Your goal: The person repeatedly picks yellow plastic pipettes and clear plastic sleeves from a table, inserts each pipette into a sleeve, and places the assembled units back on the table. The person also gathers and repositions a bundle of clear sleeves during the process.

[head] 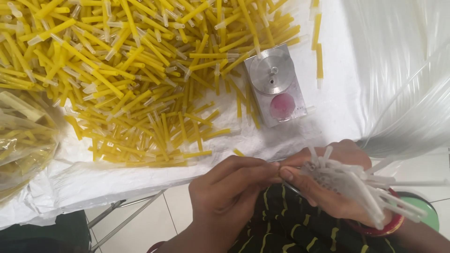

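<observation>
My right hand (pixel 328 180) grips a bunch of clear plastic tubes (pixel 370 187) that fan out to the right. My left hand (pixel 229 187) is pinched at the near end of that bunch, fingertips touching the right thumb; what it pinches is too small to tell. A large heap of yellow tube pieces with clear tips (pixel 136 70) covers the white sheet (pixel 93 178) on the table beyond my hands. A small metal block (pixel 275 84) with a round silver disc and a pink pad stands at the heap's right edge.
A clear plastic bag with more yellow pieces (pixel 23 145) lies at the left. A long bundle of clear tubing (pixel 403 79) runs down the right side. Below the table edge are a metal frame (pixel 122 215), floor tiles and my dark patterned clothing (pixel 290 225).
</observation>
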